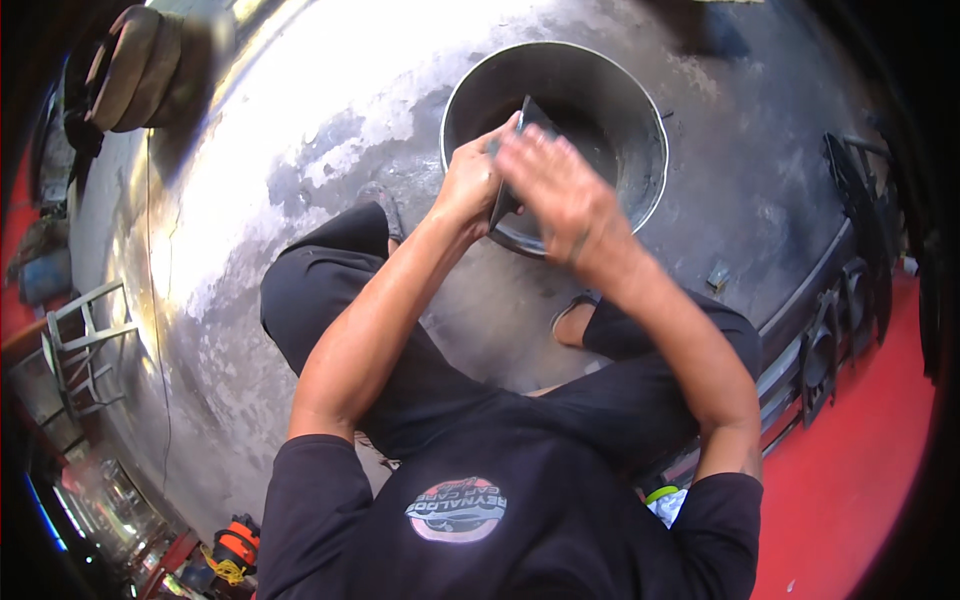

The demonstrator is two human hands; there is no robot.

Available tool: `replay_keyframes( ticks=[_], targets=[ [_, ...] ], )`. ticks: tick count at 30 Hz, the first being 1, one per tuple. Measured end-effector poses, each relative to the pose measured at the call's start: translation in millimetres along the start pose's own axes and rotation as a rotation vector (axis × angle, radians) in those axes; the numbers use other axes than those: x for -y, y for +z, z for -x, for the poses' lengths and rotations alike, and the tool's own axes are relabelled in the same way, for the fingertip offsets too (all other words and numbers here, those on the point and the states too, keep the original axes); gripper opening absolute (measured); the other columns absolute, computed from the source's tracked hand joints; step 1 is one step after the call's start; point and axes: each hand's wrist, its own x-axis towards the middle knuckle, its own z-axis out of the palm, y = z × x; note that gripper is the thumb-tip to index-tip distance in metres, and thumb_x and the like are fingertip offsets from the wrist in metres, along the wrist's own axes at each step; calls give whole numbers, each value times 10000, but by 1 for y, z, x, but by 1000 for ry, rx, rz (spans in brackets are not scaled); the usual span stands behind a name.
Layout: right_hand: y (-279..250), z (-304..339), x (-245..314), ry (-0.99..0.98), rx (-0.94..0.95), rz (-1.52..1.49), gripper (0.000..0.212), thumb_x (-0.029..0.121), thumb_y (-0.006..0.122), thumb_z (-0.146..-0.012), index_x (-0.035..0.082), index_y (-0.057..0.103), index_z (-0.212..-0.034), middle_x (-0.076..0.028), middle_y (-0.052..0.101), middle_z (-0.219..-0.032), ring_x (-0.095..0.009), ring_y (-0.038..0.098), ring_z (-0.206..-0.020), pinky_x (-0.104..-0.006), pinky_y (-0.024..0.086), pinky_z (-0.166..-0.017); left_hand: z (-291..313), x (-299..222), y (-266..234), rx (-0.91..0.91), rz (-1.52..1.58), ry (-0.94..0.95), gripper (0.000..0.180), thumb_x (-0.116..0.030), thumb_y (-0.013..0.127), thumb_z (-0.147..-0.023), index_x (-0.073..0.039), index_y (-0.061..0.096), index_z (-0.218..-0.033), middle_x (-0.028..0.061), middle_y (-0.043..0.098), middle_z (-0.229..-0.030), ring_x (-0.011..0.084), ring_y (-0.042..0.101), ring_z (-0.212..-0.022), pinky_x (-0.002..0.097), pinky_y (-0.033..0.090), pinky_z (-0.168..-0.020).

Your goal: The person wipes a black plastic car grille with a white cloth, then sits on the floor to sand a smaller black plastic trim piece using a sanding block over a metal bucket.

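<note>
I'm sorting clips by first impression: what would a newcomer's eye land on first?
Probably the large round tub at upper centre, with a dark piece held over it in the left hand. The blurred right hand crosses in front of that piece. The bright red area at lower right also stands out.

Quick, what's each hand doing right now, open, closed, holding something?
Left hand: closed on a dark, flat piece.
Right hand: blurred, fingers extended over the piece; whether it holds anything cannot be told.
</note>
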Motion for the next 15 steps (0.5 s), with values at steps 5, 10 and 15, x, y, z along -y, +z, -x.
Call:
replay_keyframes(
  ticks=[5, 10, 15],
  targets=[
    [5, 10, 13, -78, 27, 83, 571, 82, 635, -903, -29, 540, -1455, -211, 553, -1520, -393, 511, -1433, -537, 387, -1209, -6, 0, -1, -37, 397, -116, 437, 47, 552, -963, 27, 600, -1396, 143, 733, -1026, 208, 730, -812, 328, 630, -687],
    [4, 0, 2, -68, 9, 114, 553, 60, 617, -896, -43, 554, -1435, -222, 564, -1502, -374, 530, -1419, -517, 398, -1206, -14, 12, -6, -94, 295, -68, 245, -189, 491, -1105, -50, 653, -1226, 112, 726, -1089, 184, 729, -907, 334, 631, -762],
    [5, 12, 20, -93, -5, 81, 558, 60, 625, -895, -63, 551, -1434, -244, 578, -1481, -363, 557, -1399, -510, 424, -1189, -10, 0, 2, -56, 282, -18, 268, -95, 494, -1063, -40, 661, -1265, 85, 720, -1047, 184, 718, -850, 320, 621, -712]
  ],
)
